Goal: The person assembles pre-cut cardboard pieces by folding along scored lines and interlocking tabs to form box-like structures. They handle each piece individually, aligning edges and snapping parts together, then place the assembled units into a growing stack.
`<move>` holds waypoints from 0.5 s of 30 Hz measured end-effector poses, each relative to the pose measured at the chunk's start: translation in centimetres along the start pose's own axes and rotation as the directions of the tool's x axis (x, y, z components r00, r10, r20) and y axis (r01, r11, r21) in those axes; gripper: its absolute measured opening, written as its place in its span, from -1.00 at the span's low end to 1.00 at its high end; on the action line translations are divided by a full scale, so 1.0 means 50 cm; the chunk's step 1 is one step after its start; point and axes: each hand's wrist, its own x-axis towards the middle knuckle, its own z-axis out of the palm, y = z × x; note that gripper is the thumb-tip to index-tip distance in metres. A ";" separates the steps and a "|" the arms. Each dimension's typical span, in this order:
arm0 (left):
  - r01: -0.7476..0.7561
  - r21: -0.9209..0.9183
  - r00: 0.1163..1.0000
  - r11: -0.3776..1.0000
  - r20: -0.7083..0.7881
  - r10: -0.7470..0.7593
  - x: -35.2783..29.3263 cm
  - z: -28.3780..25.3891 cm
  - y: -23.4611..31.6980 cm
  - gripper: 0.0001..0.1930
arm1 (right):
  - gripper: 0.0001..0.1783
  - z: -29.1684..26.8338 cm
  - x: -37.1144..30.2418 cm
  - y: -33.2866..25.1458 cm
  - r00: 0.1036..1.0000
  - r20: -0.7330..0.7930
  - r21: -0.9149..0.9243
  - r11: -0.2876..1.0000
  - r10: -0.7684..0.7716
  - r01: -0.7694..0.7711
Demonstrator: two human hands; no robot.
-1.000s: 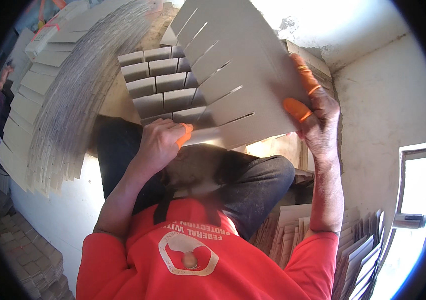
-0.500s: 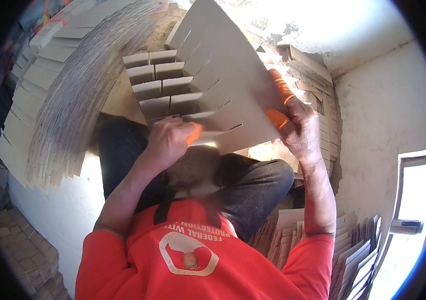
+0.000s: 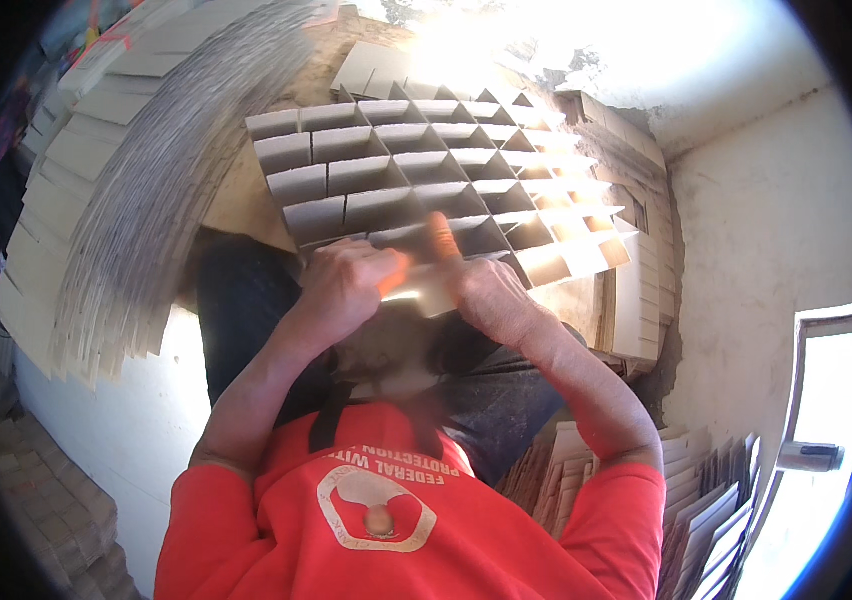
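A grey-brown cardboard divider grid (image 3: 426, 170), made of crossing slotted strips, stands in front of me above my lap. My left hand (image 3: 346, 278) is closed at its near left corner, an orange finger cover on the tip. Close to it, my right hand (image 3: 496, 298) is at the grid's near edge. One orange-covered finger of it points up along a strip, and its other fingers are partly hidden and blurred. It seems to pinch the near end of a strip.
To the left stands a long, curved stack of cardboard strips (image 3: 176, 170). Flat slotted pieces (image 3: 371, 70) lie behind the grid. Stacked cardboard (image 3: 636, 200) leans by the right wall, with more sheets (image 3: 706, 520) at lower right and a stack (image 3: 46, 500) at lower left.
The wide slotted sheet that my right hand held upright is now down among the grid's strips. My right hand has moved left and nearer, beside my left hand, which has barely moved.
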 end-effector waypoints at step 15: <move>0.115 0.007 0.991 0.993 0.071 -0.115 0.013 -0.005 0.028 -0.79 | -0.03 0.059 -0.448 0.470 0.322 -0.394 -0.095 0.310 0.861 -0.946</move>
